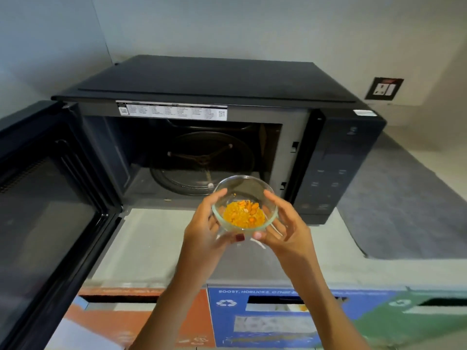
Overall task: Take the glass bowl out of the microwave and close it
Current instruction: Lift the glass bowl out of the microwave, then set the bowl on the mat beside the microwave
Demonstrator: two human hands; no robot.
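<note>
A: What writing can be read?

B: On the blue recycling bin panel (278,322) below the pale grey surface (156,243): "BOOST, HORLICKS, OTHER". The white label strip (171,110) above the oven cavity is too small to read.

A: Where is the bowl?

B: The small clear glass bowl of orange food (244,203) is outside the black microwave (341,152), held over the surface's front. The left hand (202,231) and right hand (285,228) each have a closed grip on its sides.

A: Anything in the way?

B: The open black microwave door (45,198) juts out at left. A glass turntable (199,162) lies inside; a wall socket (384,89) sits at right.
</note>
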